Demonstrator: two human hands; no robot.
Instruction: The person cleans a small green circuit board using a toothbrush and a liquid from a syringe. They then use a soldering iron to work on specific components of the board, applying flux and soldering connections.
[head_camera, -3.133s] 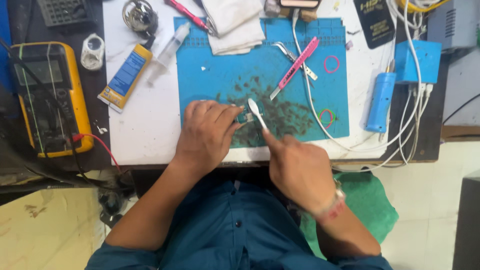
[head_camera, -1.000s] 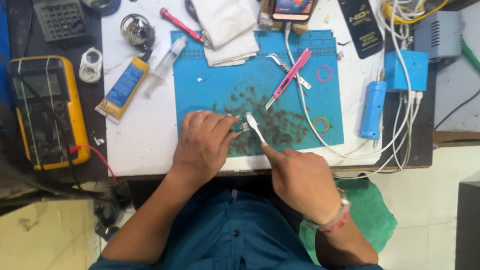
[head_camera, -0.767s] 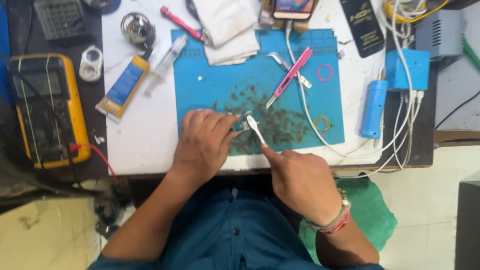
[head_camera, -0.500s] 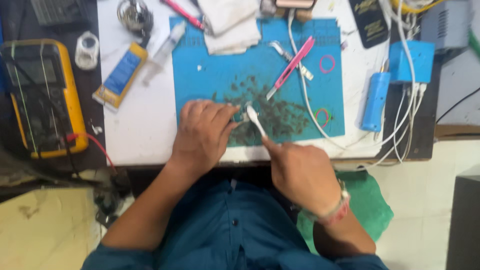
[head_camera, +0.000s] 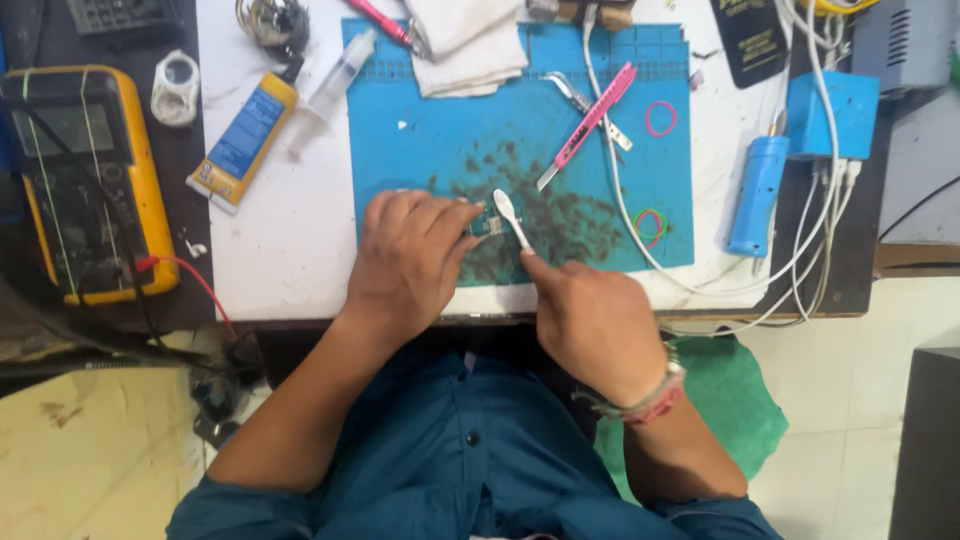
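My left hand (head_camera: 412, 255) rests on the blue work mat (head_camera: 420, 130) and pinches a small circuit part (head_camera: 487, 224) between its fingertips. My right hand (head_camera: 590, 320) grips a white toothbrush (head_camera: 510, 216), whose head lies right beside that small part. Both hands work over a dark stained patch (head_camera: 560, 215) at the mat's near edge. The part is mostly hidden by my left fingers.
Pink tweezers (head_camera: 585, 125), a white cloth (head_camera: 468, 45) and rubber bands (head_camera: 660, 118) lie on the mat. A yellow multimeter (head_camera: 85, 180), a glue tube (head_camera: 245, 140) and a syringe (head_camera: 335, 85) sit left. A blue handheld tool (head_camera: 755, 195) and white cables (head_camera: 800, 270) sit right.
The view has shifted slightly. Both hands stay in the same place over the stained patch, the brush still at the small part.
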